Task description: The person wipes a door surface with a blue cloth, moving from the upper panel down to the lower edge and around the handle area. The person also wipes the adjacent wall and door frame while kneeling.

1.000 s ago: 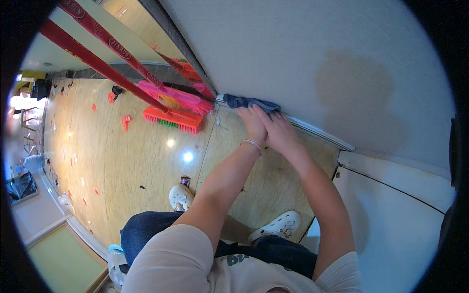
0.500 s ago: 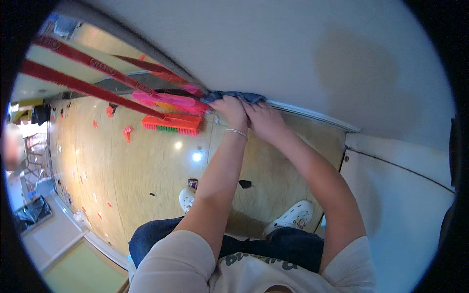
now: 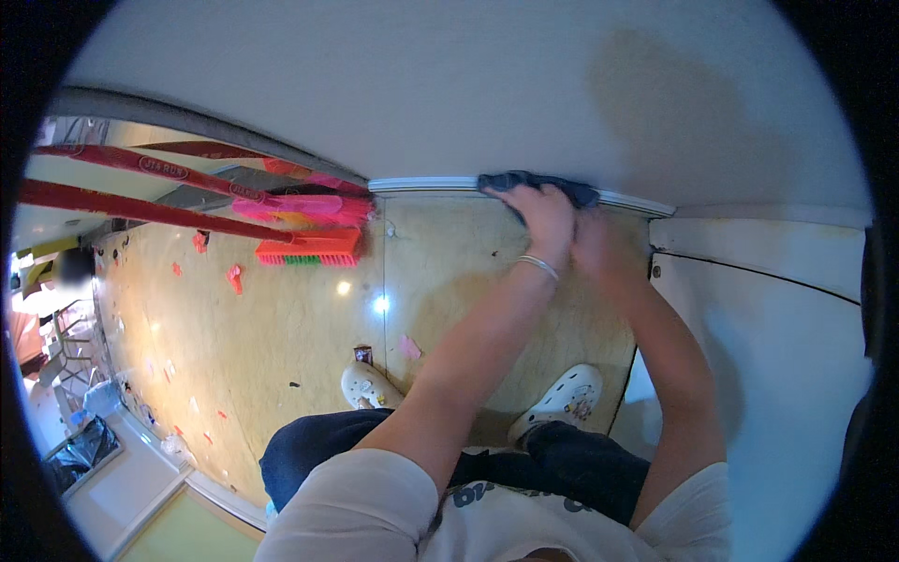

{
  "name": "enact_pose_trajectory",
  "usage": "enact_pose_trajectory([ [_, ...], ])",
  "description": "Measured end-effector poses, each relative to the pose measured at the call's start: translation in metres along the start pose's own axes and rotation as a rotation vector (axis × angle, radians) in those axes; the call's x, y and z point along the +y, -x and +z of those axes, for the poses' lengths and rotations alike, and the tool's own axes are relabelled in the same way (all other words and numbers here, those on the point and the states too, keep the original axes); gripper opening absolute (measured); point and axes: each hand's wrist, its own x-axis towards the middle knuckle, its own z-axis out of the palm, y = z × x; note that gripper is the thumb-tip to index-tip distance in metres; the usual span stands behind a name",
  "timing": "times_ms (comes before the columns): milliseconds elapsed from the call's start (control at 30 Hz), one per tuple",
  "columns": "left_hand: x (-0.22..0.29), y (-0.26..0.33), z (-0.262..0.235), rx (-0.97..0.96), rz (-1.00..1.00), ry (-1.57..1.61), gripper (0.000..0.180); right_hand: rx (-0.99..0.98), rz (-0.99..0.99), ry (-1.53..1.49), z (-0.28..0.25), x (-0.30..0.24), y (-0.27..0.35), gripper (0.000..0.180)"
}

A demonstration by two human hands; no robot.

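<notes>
A dark blue cloth [image 3: 585,193] lies bunched along the white strip at the foot of a pale wall panel. My left hand [image 3: 543,217], with a bangle at its wrist, presses and grips the cloth, its thumb and fingers against the fabric. Close beside it, my right hand [image 3: 596,242] is at the cloth's right part. Motion smears its fingers, so their grip does not show.
A red-handled brush with an orange head [image 3: 309,247] and a pink broom [image 3: 323,208] stand left of the cloth. The white skirting strip [image 3: 421,184] runs along the wall. A white panel [image 3: 749,337] borders the right. Red scraps [image 3: 234,278] litter the floor near my white clogs [image 3: 566,398].
Both hands and the cloth have moved right along the skirting strip, away from the brooms. The view has shifted slightly, and a pink scrap on the floor now shows beside my left forearm.
</notes>
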Motion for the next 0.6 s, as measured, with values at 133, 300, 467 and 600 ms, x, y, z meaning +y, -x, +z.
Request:
enact_pose_trajectory([
  [133, 0.023, 0.009, -0.013, 0.002, -0.020, 0.117, 0.060, -0.066, 0.062, -0.093, -0.040, -0.037, 0.002, 0.044],
  [300, -0.036, -0.067, -0.061, 0.261, 0.094, 0.120, 0.074, 0.006, -0.200, -0.076, -0.022, -0.082, -0.029, 0.047],
  [467, -0.035, -0.106, -0.115, 0.495, 0.078, -0.024, 0.076, 0.041, -0.315, -0.170, -0.008, -0.123, -0.056, 0.054],
  [600, -0.058, -0.125, -0.110, 0.491, 0.060, -0.481, 0.061, 0.169, -0.294, -0.134, 0.007, -0.121, -0.053, 0.048],
])
